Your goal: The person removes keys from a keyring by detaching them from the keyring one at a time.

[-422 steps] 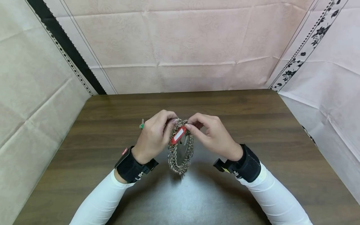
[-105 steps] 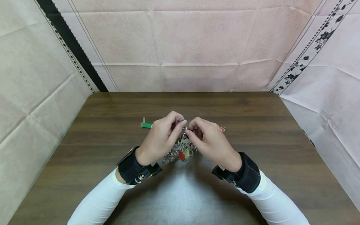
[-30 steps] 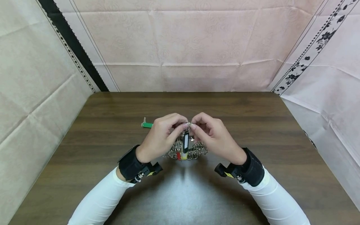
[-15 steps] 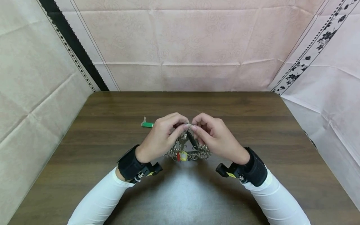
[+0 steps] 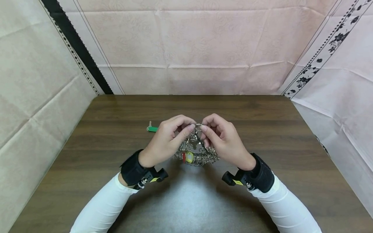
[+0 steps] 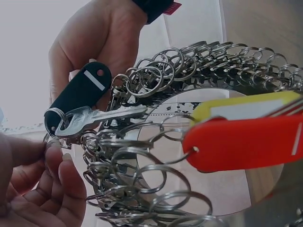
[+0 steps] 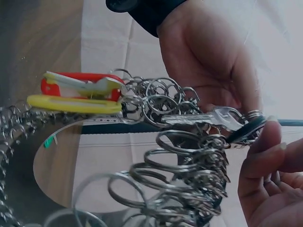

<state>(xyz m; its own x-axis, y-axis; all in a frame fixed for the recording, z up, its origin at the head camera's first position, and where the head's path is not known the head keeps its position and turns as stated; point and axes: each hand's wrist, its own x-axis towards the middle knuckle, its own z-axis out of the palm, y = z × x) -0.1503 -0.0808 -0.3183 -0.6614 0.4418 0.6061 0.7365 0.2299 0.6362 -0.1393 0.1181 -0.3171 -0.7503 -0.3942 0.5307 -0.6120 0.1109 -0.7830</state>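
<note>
A large loop of many metal split rings and clasps hangs below both hands over the table. My left hand and right hand pinch a small key ring between them at the loop's top. A key and a dark green key tag with a white label hang from that ring. Lower on the loop sit a red key tag and a yellow key tag, with keys. How the other fingers lie behind the rings is partly hidden.
A key with a green tag lies on the brown wooden table, just left of my left hand. Pale cloth hangings stand behind the table and at both sides.
The red tag, between my hands at first, now hangs low on the loop beside the yellow one. In the last half second my hands rose slightly and parted, showing the key ring.
</note>
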